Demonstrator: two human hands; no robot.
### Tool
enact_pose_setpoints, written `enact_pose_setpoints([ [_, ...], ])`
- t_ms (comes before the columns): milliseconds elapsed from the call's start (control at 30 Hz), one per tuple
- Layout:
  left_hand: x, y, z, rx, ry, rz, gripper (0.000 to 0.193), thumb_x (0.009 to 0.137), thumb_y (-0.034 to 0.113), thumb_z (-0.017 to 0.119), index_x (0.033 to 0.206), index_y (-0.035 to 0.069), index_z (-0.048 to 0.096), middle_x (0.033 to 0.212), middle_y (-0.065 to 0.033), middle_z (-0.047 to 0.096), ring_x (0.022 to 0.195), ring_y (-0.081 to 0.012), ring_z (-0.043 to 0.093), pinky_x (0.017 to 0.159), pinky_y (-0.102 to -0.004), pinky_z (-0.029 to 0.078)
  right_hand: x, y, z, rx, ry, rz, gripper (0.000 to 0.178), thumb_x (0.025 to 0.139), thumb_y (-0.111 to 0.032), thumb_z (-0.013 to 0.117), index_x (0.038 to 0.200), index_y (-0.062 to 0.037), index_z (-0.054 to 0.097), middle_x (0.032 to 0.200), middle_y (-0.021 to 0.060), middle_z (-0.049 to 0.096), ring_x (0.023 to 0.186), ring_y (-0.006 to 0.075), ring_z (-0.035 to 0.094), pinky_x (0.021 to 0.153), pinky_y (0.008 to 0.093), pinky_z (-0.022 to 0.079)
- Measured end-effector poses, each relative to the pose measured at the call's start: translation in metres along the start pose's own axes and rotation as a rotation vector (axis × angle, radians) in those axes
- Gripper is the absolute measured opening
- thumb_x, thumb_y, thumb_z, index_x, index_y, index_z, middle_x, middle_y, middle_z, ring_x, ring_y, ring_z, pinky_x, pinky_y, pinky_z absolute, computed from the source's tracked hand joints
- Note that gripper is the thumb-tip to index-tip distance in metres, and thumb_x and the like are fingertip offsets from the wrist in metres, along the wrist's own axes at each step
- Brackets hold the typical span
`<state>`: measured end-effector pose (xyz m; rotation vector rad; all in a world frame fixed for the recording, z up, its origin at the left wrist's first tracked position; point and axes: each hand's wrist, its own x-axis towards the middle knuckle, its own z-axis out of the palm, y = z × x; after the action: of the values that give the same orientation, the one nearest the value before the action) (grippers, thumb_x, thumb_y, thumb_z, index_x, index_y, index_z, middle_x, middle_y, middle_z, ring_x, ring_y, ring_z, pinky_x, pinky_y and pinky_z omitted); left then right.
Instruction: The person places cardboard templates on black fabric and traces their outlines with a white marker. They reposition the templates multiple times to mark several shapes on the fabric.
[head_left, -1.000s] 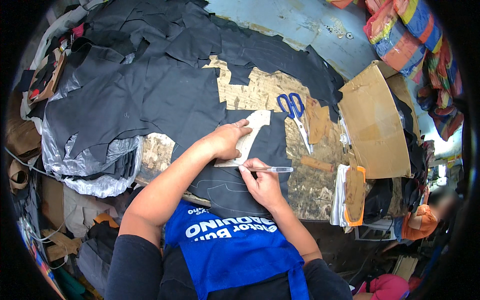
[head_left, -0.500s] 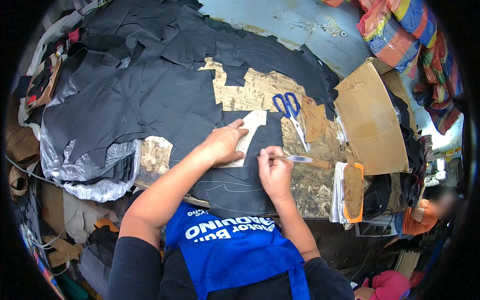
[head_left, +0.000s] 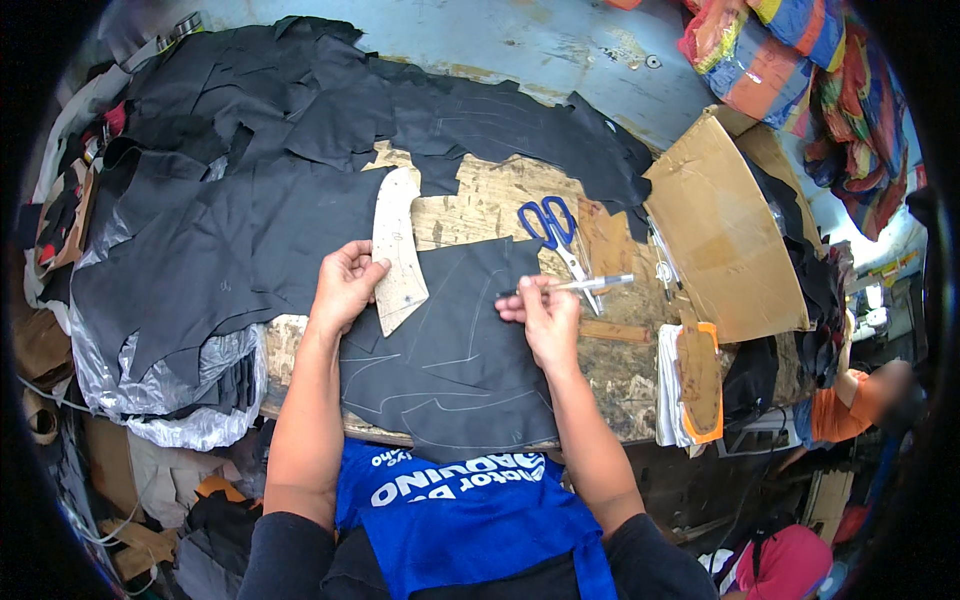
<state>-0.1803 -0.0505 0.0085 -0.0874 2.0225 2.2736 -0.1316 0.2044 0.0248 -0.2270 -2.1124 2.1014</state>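
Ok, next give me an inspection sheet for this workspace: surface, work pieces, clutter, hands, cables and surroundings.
Surface: worn wooden table, largely covered by black sheets.
Work pieces: pale template, pen, and a black piece marked with light outlines.
Clutter: blue-handled scissors, open cardboard box, and white papers near the right edge.
Hands: left hand grips the template's edge; right hand holds the pen over the black piece, tip contact unclear.
Cables: pale cable at far left.
Surroundings: colourful bundles upper right; person in orange at right.
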Motion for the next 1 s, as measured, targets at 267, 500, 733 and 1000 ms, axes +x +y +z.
enact_pose_setpoints([
  [267,-0.005,0.016,-0.007,-0.009,-0.177,-0.114,0.036,0.083,0.003,0.063,0.117,-0.007,0.054,0.079,-0.0033,0.065,0.058,-0.0048,0.058,0.046,-0.0175,0.044,0.055,0.027,0.031,0.171,0.080,-0.189,0.015,0.094,-0.014,0.056,0.094,0.0007,0.051,0.070,0.0105,0.062,0.065,0.0193,0.067,0.056,0.0271,0.056],
  [500,-0.026,0.024,0.039,0.401,-0.556,-0.012,0.074,0.078,0.003,0.067,0.143,0.009,0.033,0.064,-0.0033,0.056,0.053,-0.0078,0.053,0.052,-0.0248,0.044,0.063,0.034,0.013,0.288,0.243,-0.190,0.024,0.097,-0.021,0.051,0.100,0.0026,0.052,0.075,0.0112,0.062,0.065,0.0191,0.066,0.055,0.0260,0.055],
  [733,-0.015,0.026,0.053,0.731,-0.447,-0.002,0.044,0.078,0.008,0.064,0.121,0.002,0.059,0.056,-0.0083,0.051,0.051,-0.0087,0.046,0.053,-0.0257,0.042,0.065,0.031,0.017,0.061,0.194,-0.259,0.027,0.097,-0.020,0.053,0.103,0.0054,0.057,0.077,0.0106,0.063,0.068,0.0157,0.065,0.061,0.0241,0.053],
  [1000,-0.011,0.024,0.061,0.866,-0.411,0.212,0.042,0.076,0.010,0.062,0.117,0.002,0.061,0.074,-0.0249,0.062,0.068,-0.0348,0.064,0.068,-0.0395,0.050,0.059,0.020,0.016,-0.116,-0.081,-0.248,0.017,0.092,-0.014,0.059,0.092,0.0033,0.062,0.079,0.0073,0.065,0.072,0.0122,0.063,0.066,0.0238,0.050],
])
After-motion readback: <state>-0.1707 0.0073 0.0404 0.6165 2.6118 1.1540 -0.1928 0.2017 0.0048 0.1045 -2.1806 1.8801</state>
